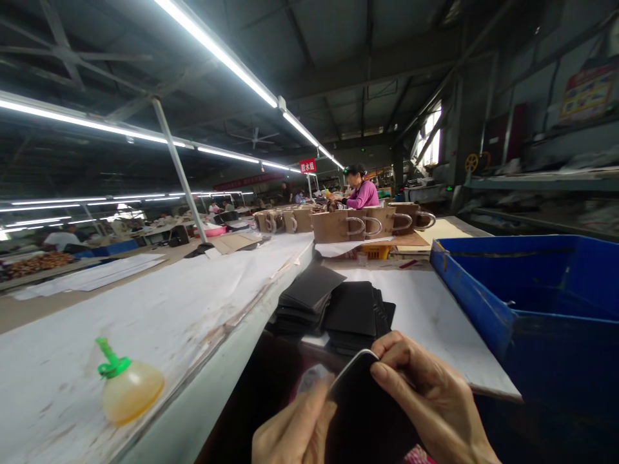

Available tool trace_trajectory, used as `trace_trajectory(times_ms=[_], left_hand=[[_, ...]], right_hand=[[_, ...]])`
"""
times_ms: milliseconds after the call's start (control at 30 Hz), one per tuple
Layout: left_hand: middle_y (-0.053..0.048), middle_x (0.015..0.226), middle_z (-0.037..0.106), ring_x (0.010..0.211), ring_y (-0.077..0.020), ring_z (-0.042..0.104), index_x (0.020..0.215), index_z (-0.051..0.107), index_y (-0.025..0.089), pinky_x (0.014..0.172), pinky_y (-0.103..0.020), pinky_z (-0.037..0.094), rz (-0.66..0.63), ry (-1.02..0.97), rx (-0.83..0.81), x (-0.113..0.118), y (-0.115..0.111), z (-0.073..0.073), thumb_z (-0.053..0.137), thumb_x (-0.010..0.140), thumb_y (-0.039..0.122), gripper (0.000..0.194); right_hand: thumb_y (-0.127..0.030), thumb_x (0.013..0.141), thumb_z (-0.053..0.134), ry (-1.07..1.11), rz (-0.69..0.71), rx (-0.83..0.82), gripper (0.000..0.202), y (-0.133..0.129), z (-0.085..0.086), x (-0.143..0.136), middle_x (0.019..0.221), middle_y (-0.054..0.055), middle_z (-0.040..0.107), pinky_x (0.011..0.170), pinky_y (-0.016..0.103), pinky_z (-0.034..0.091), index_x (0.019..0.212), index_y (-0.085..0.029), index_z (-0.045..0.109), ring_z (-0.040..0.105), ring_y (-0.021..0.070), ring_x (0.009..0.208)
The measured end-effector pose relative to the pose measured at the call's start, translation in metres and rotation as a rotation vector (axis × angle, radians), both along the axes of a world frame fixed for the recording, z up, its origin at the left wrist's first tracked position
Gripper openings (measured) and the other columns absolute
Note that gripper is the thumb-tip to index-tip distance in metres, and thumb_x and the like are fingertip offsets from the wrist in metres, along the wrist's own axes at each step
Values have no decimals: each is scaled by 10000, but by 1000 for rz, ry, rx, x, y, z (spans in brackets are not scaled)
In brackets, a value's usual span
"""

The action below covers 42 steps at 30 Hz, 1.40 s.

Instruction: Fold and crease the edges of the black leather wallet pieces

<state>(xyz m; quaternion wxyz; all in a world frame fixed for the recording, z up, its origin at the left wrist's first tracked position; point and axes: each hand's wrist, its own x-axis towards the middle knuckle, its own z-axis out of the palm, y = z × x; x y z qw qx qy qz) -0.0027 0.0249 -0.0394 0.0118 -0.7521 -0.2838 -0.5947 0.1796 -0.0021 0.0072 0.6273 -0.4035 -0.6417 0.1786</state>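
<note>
A flat black panel with a pale edge (360,406) is held up between my two hands, low in the view. My left hand (294,428) pinches its left side, fingers closed. At the panel's upper corner, my right hand (425,393) grips the rim between thumb and fingers. Just beyond my hands lie two piles of black panels, a left stack (309,296) and a right stack (353,316). Something clear and crumpled, like plastic (314,377), shows behind my left hand; I cannot make out what it is.
On the white-covered table (203,290) to the left stands a bottle of yellowish liquid (133,393) with a green spout. A blue bin (532,309) is at the right. Brown bags with curved handles (338,227) stand ahead, near a co-worker in a purple top (365,194).
</note>
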Motion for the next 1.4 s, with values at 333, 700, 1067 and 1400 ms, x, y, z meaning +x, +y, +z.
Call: trace_trajectory(times_ms=[333,700,1067,1400], left_hand=[[2,758,689,639,-85,646,1260,627,212,647,-168,487,-62,-52,34,37,-2,28,551,941,96,348],[49,656,608,587,-69,574,809,636,197,574,-127,439,-61,-11,-213,3,20,59,534,960,232,186],[21,601,382,583,-106,385,635,424,176,592,-245,377,-900,-382,-479,18,25,61,478,975,487,464],[-3,1438,574,1345,-233,512,1378,562,344,1086,-274,446,-753,-268,-931,-50,4,67,504,817,762,701]], right_hand=[[-265,937,596,18,-53,164,235,-4,-4,-12,762,29,608,603,220,472,717,-194,556,577,127,649],[-310,960,579,-95,199,31,180,1,1,3,1029,66,726,795,240,558,942,-252,748,703,200,940],[-568,899,612,-99,726,-308,371,43,10,-17,939,43,648,885,310,497,971,-218,713,600,197,908],[-412,926,592,-249,455,-261,331,47,7,-7,687,-24,480,583,234,341,703,-181,511,427,119,642]])
